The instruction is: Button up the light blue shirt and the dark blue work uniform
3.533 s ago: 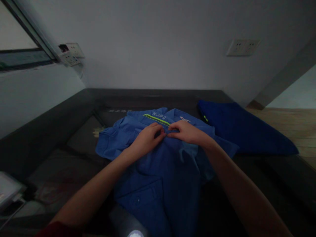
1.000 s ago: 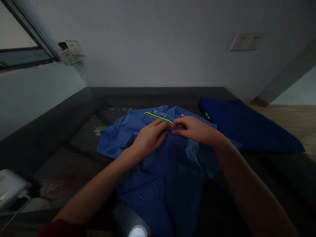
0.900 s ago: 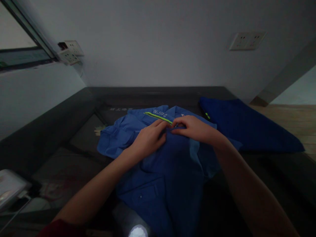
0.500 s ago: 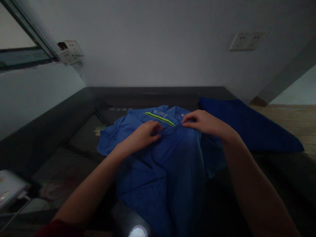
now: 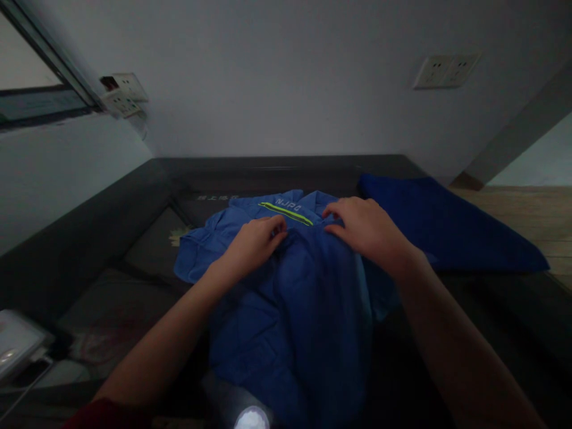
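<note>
A blue garment lay spread over the dark worktop, between and beneath the person's two hands, its lower part reaching down toward the near edge of the view. The left hand had its fingers curled in close at the upper part of the cloth; whether they gripped it, I could not tell. The right hand rested near the collar, thumb and forefinger apart, the other fingers loosely bent. Just beyond the hands, a yellow-green stripe crossed the garment's chest, below pale lettering that read NJPG. A faint pocket shape showed lower on the cloth, too dim and blurred to tell whether it held anything. To the right, a darker blue cloth lay beside the garment. At the left edge stood a white device with a white cable, well apart from the garment, and a bright round light glowed at the bottom
</note>
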`<state>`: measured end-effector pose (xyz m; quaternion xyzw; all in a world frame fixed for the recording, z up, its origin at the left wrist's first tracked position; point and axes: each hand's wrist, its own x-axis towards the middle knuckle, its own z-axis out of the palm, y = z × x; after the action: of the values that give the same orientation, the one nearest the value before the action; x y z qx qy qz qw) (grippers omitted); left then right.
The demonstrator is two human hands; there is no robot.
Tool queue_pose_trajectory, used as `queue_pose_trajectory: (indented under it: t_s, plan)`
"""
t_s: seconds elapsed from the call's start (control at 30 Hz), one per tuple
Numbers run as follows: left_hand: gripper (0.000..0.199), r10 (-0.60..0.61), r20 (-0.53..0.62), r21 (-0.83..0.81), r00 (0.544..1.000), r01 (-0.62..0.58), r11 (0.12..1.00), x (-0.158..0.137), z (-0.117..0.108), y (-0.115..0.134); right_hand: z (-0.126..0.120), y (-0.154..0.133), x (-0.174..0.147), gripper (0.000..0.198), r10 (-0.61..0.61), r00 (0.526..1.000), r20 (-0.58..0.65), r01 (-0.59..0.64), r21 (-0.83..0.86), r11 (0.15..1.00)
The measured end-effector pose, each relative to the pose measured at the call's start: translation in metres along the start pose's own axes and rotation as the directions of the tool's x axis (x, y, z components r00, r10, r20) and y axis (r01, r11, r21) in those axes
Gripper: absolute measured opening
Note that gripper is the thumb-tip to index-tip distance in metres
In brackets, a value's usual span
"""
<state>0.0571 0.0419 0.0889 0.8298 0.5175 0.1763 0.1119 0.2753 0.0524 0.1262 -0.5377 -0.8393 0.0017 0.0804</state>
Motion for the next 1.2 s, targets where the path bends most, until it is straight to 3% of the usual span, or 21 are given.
queue_pose_trajectory:
  t_s: [0.13,0.3,0.5,0.73,0.93,1.2]
  plan:
    - [0.012,-0.003,0.015,-0.041,1.000,0.004,0.999,-0.002,0.000,0.006,0.008,-0.016,0.001,0.020,-0.139,0.990,0.000,0.138,0.141,0.980]
    - [0.011,0.070,0.028,-0.209,0.997,-0.063,0.976,-0.004,-0.001,0.013,0.023,-0.018,0.006,0.021,-0.179,0.978,0.104,0.147,0.267,0.953]
    - [0.017,0.074,-0.012,-0.310,0.997,-0.074,0.948,-0.003,-0.005,0.015,0.023,-0.013,0.013,0.015,-0.225,0.974,0.032,0.199,0.361,0.911]
    - [0.020,-0.093,-0.079,-0.379,0.993,0.056,0.924,-0.002,-0.002,0.011,0.019,-0.011,0.016,0.014,-0.187,0.976,0.109,0.116,0.470,0.875]
    - [0.010,-0.028,-0.075,-0.373,0.997,-0.002,0.928,0.001,-0.002,0.009,0.018,-0.010,0.017,0.014,-0.178,0.979,0.104,0.101,0.509,0.855]
    - [0.008,-0.049,-0.065,-0.345,0.997,0.024,0.938,0.001,-0.003,0.012,0.016,-0.010,0.017,0.012,-0.179,0.976,0.125,0.083,0.544,0.835]
